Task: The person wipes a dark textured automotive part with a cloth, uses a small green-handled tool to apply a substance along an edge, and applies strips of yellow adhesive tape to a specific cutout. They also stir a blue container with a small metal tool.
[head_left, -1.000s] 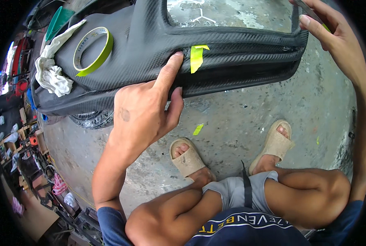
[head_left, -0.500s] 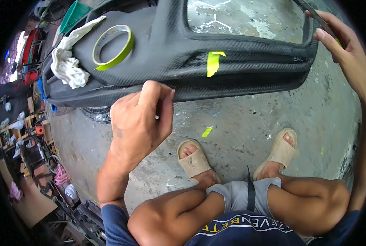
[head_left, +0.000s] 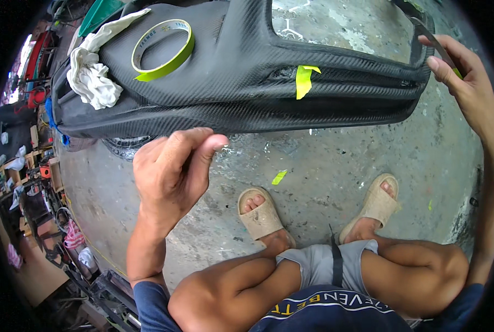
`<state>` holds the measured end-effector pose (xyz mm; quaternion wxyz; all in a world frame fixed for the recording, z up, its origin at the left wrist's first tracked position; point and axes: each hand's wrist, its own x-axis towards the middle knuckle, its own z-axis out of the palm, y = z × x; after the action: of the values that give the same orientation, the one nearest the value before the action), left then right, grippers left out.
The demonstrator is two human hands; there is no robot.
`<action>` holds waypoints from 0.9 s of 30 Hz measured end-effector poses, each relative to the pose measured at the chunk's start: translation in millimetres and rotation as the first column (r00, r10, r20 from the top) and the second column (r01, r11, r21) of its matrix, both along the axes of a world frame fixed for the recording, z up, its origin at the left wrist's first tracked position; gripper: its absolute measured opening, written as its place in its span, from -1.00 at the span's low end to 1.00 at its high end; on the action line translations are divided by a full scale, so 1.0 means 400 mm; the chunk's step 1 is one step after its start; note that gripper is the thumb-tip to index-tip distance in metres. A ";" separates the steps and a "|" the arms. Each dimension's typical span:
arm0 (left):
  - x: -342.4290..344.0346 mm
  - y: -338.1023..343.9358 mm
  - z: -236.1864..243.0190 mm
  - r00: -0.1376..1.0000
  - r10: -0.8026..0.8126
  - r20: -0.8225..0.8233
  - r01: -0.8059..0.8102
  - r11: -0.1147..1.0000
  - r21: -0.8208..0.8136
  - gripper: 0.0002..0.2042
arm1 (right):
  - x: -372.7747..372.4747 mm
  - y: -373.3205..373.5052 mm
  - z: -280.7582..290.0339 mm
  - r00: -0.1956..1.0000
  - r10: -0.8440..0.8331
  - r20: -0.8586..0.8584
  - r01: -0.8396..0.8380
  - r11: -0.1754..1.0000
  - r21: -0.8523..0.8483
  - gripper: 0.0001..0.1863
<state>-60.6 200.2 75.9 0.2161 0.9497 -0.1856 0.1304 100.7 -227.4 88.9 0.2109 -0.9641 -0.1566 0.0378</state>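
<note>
A long black carbon-fibre panel (head_left: 247, 83) lies across the concrete floor in front of me. On its left part sit a roll of yellow-green tape (head_left: 170, 65) and a crumpled white rag (head_left: 92, 83). A short strip of the same tape (head_left: 303, 80) sticks to the panel's front face. My left hand (head_left: 169, 171) hovers just below the panel's front edge with fingers curled against the thumb, holding nothing. My right hand (head_left: 465, 83) grips the thin rim at the panel's right end, with a bit of yellow-green tape by the fingertips.
A scrap of tape (head_left: 279, 177) lies on the floor near my feet in beige sandals (head_left: 261, 213). A tyre (head_left: 122, 146) shows under the panel's left part. Cluttered tools and boxes (head_left: 31, 171) line the left side. A green object (head_left: 97, 14) sits behind the rag.
My left hand has come off the panel's front face, drawn back toward me and curled its fingers. The right hand stays on the panel's right end.
</note>
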 end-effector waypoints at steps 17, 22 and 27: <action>0.104 0.119 -0.026 0.835 0.259 0.486 -0.195 0.965 -0.178 -0.72 | 0.011 0.120 0.009 0.990 0.118 -0.074 -0.101 0.974 0.201 -0.57; 0.135 0.158 0.020 0.709 0.394 0.585 -0.275 0.918 -0.286 -0.63 | 0.014 0.105 0.030 0.989 0.145 0.008 -0.144 0.971 0.191 -0.64; 0.073 0.293 0.015 0.653 0.658 0.376 -0.327 0.692 -0.644 -0.69 | 0.047 0.065 0.022 0.981 0.194 0.012 -0.194 0.971 0.142 -0.63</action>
<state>-31.2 317.3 81.8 0.3513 0.7782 0.0777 0.5147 119.6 -201.5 97.9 0.2747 -0.9267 -0.2520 0.0480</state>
